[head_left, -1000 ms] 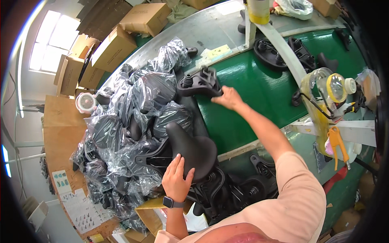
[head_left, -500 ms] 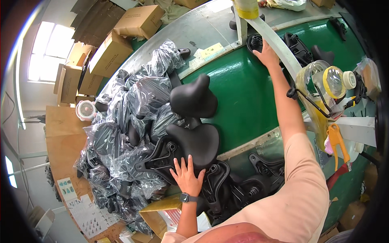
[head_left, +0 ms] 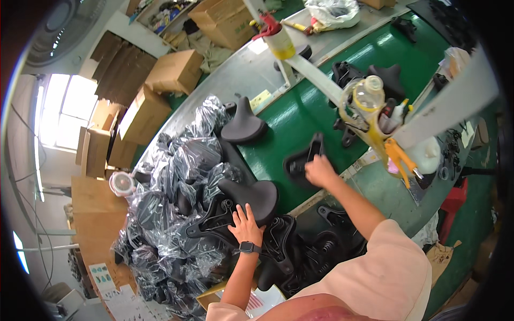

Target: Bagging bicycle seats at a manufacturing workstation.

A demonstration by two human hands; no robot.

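My left hand (head_left: 247,229) lies with fingers outstretched on a black bicycle saddle (head_left: 259,196), beside an upturned saddle (head_left: 211,219) whose underside frame shows. Out over the green conveyor belt (head_left: 278,117), my right hand (head_left: 322,172) is closed on another bicycle saddle (head_left: 294,165), which lies underside up; the fingers are partly hidden. Farther up the belt's left edge sits a saddle (head_left: 243,122) with its smooth top up. Several upturned saddles (head_left: 326,246) with springs are heaped just in front of me.
Plastic-wrapped saddles (head_left: 187,160) are piled on the left. A white frame bar (head_left: 316,77) crosses above the belt, carrying a plastic bottle (head_left: 368,92) and an orange-handled tool (head_left: 400,158). Cardboard boxes (head_left: 174,70) stand at the far left.
My right hand has come back from the far part of the belt, bringing a saddle nearer. My left hand stays at its saddle. The whole view has turned somewhat.
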